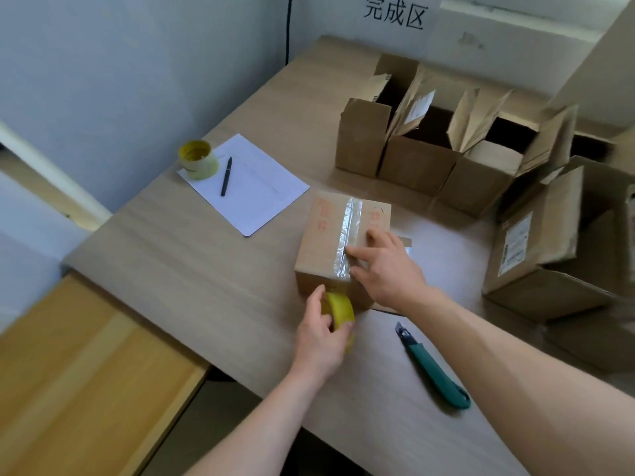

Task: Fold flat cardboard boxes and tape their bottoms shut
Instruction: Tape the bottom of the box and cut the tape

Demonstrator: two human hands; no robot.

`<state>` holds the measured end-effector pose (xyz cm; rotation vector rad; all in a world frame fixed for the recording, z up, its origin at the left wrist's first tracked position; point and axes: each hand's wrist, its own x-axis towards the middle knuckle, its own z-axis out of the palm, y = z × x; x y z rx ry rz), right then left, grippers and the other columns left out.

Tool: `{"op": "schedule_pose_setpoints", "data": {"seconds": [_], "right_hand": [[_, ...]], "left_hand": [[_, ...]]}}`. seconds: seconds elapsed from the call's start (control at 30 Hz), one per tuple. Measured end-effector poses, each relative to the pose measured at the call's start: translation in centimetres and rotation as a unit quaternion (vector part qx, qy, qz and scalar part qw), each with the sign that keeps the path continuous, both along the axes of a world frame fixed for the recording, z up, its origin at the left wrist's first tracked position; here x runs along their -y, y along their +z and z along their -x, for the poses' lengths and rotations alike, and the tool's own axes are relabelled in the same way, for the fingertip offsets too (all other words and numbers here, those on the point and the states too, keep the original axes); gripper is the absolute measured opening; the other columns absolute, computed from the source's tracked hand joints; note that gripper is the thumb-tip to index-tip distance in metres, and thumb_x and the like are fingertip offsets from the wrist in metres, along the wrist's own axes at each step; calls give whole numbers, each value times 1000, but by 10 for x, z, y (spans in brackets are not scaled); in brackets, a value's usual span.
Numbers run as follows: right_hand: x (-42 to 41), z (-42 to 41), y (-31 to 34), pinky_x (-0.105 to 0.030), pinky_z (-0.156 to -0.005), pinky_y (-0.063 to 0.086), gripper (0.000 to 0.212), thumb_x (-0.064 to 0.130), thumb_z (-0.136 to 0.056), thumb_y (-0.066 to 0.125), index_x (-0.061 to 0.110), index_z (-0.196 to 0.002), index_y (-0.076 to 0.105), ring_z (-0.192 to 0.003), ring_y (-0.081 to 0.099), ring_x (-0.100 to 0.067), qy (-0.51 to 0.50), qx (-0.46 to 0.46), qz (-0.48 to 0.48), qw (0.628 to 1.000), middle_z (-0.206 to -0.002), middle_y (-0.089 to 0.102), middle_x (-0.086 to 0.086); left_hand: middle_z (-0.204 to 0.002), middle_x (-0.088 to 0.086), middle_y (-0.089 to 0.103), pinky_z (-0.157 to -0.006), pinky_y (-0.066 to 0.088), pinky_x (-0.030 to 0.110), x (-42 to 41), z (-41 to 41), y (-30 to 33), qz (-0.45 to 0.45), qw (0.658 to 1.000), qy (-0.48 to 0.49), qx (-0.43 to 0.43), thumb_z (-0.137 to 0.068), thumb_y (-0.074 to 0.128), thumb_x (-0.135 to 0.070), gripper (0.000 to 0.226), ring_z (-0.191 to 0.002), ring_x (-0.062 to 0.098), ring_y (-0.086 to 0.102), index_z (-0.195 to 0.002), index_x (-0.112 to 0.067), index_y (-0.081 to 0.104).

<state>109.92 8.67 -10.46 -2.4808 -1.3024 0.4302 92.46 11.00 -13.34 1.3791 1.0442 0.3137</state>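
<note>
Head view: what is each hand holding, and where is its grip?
Left hand grips the yellow tape roll around its rim. Right hand holds nothing; its straight fingers press the tape strip on the box.

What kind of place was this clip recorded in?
Probably a small packing station in an office-like room: a wooden table carrying a row of open cardboard boxes beneath a wall sign, with the left hand holding a tape roll at the box being sealed.

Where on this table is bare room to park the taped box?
Free: the table's near-left stretch, between the paper sheet, the box and the front edge. Smaller patch right of the utility knife. Crowded: the far and right sides, lined with open boxes.
</note>
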Motion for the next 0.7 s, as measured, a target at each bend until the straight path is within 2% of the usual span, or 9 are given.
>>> {"op": "schedule_pose_setpoints", "data": {"seconds": [0.1, 0.17, 0.27, 0.33, 0.43, 0.57, 0.7], "right_hand": [[-1, -1, 1, -43, -99, 41, 37, 41, -89, 56, 46, -125, 55, -134, 19, -14, -5, -18, 5, 1000, -139, 32, 8], [-1, -1, 0, -43, -100, 40, 37, 42, -89, 57, 47, -126, 56, -135, 18, -13, -10, -23, -1, 1000, -141, 32, 9], [-1, -2, -4, -42, -105, 37, 39, 43, -89, 58, 47, -128, 56, -136, 17, -11, -13, -34, -6, 999, -145, 30, 10], [-1, -4, -5, -40, -106, 35, 41, 44, -89, 59, 47, -129, 56, -138, 16, -11, -12, -39, 0, 999, -147, 28, 11], [-1, -5, -5, -38, -105, 36, 41, 45, -87, 60, 48, -128, 57, -136, 18, -11, -15, -42, 4, 999, -143, 28, 13], [-3, -5, -4, -37, -107, 35, 42, 43, -86, 61, 47, -127, 58, -134, 20, -12, -20, -48, 9, 999, -140, 29, 13], [-3, -11, 5, -39, -117, 25, 54, 38, -84, 66, 45, -136, 52, -143, 12, -12, 0, -83, 49, 995, -154, 22, 9]], "left_hand": [[-87, 13, 71, -57, 54, 28, -20, -5, -2, 113, 993, 42, 12, -84, 66, 6, 56, -60, 16, 65, -127, -25, 48], [-78, 17, 69, -53, 52, 32, -31, -9, -2, 150, 988, 45, -2, -82, 66, 6, 35, -59, 27, 63, -106, -18, 60], [-65, 16, 63, -50, 50, 33, -35, -14, -4, 150, 986, 62, -22, -81, 68, -3, 9, -51, 28, 57, -85, -11, 67], [-55, 8, 60, -47, 48, 33, -33, -17, -3, 128, 988, 78, -39, -79, 71, -7, 7, -40, 24, 52, -76, -13, 69], [-55, 11, 57, -39, 45, 27, -34, -20, -2, 143, 982, 105, -60, -76, 72, -5, 9, -36, 23, 48, -71, -12, 67], [-67, 18, 58, -38, 44, 28, -46, -34, 3, 160, 979, 89, -94, -75, 70, -3, 8, -38, 28, 51, -75, -5, 62], [-67, 19, 61, -38, 46, 28, -54, -41, 6, 165, 978, 56, -111, -77, 68, -3, 5, -38, 28, 53, -74, -1, 65]]}}
